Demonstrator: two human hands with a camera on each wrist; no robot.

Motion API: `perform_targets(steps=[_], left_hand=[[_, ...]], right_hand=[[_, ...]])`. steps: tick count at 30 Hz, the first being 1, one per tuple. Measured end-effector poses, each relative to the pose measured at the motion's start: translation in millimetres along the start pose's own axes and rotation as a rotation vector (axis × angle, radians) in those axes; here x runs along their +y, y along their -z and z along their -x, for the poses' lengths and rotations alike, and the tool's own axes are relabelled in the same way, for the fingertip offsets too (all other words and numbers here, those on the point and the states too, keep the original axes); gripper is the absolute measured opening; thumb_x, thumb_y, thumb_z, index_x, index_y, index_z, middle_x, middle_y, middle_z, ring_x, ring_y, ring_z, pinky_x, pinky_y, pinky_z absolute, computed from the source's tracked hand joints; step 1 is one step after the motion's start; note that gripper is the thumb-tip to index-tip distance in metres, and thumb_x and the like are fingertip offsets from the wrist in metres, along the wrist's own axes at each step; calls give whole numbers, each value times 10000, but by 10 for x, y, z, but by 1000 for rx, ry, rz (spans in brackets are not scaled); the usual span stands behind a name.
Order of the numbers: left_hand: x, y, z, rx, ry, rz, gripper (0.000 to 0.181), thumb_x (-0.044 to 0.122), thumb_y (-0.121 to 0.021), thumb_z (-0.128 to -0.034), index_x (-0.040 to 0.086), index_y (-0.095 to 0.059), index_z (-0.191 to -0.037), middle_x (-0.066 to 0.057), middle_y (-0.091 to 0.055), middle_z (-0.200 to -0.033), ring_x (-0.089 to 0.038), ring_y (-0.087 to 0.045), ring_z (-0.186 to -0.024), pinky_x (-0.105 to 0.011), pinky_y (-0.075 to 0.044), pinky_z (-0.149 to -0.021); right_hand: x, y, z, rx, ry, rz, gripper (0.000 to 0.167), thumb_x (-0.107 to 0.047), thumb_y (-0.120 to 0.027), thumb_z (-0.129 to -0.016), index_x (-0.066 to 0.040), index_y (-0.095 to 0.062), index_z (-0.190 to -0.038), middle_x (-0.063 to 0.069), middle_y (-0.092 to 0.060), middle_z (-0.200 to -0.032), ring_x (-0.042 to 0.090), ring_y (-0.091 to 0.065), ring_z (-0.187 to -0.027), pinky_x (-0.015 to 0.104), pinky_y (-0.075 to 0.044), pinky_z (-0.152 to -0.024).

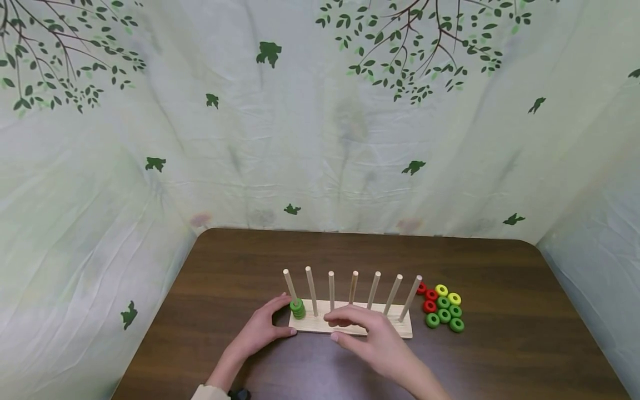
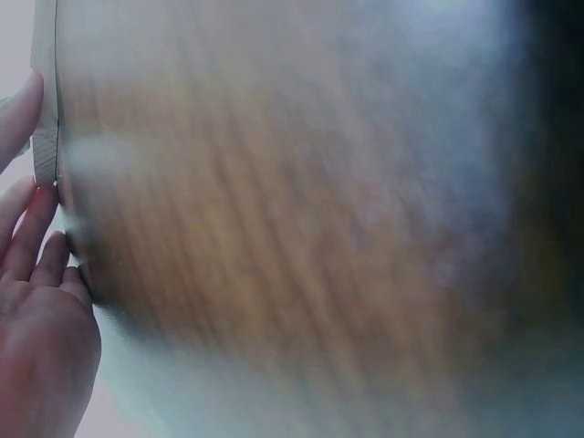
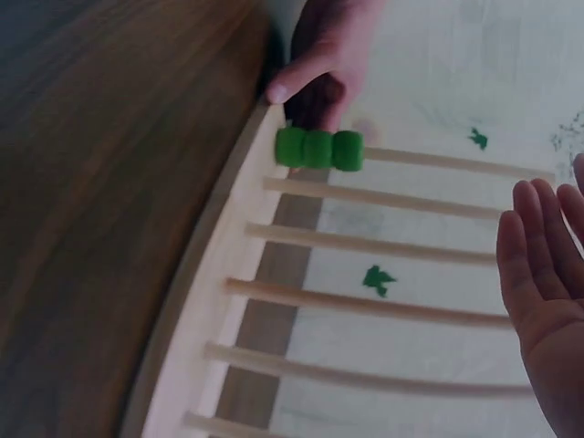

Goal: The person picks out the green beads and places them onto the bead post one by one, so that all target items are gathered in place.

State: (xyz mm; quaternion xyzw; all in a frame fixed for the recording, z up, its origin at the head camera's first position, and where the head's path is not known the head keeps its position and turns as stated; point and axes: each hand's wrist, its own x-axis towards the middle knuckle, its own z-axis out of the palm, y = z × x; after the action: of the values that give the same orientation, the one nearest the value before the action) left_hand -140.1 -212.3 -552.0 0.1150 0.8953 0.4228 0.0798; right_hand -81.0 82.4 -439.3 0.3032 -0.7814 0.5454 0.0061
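A pale wooden board (image 1: pixel 350 330) with several upright pegs stands on the table. Three green rings (image 3: pixel 317 149) are stacked on its leftmost peg. My left hand (image 1: pixel 257 331) grips the board's left end, thumb at the front corner and fingers at the back; in the left wrist view the hand (image 2: pixel 46 338) touches the board's end (image 2: pixel 46 155). My right hand (image 1: pixel 375 339) hovers over the middle of the board, thumb apart from the fingers, and nothing shows in it. The right wrist view shows its fingers nearly straight (image 3: pixel 538 237), beside the peg tips.
Loose red (image 1: pixel 429 306), yellow (image 1: pixel 454 299) and green rings (image 1: pixel 444 316) lie flat on the brown table (image 1: pixel 505 311), just right of the board. A pale cloth (image 1: pixel 320 139) printed with leaves hangs behind and at the sides of the table.
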Motion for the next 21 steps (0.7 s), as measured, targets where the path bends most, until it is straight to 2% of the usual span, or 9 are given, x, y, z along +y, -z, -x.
perform_targets(steps=[9,13,17,21], left_hand=[[-4,1,4,-2,8,16,689,279,-890,-715,160,-602,-1329,-123,-462,-1479,-324,-354,-1399,-551,-286,-1095],[-11,-5,5,-2,5,17,687,292,-888,-717,161,-602,-1328,-125,-463,-1478,-335,-350,-1400,-555,-277,-1098],[-10,-4,5,2,-4,17,685,288,-889,-714,158,-605,-1323,-125,-472,-1470,-335,-357,-1396,-553,-279,-1098],[-11,-2,5,2,-8,15,689,287,-889,-715,154,-602,-1327,-127,-473,-1469,-331,-359,-1396,-550,-282,-1097]], right_hand=[[239,71,273,85,-103,-82,271,-178,-706,-923,-176,-682,-1193,-51,-691,-1116,187,-678,-985,340,-530,-865],[331,142,400,133,-203,-92,274,-189,-723,-908,-168,-688,-1179,-37,-698,-1089,204,-679,-965,320,-535,-850],[418,223,510,201,-304,-69,269,-208,-725,-906,-139,-697,-1164,3,-707,-1064,158,-674,-956,293,-533,-848],[479,310,588,289,-394,-30,248,-142,-725,-903,-116,-704,-1149,28,-712,-1055,122,-668,-933,293,-535,-838]])
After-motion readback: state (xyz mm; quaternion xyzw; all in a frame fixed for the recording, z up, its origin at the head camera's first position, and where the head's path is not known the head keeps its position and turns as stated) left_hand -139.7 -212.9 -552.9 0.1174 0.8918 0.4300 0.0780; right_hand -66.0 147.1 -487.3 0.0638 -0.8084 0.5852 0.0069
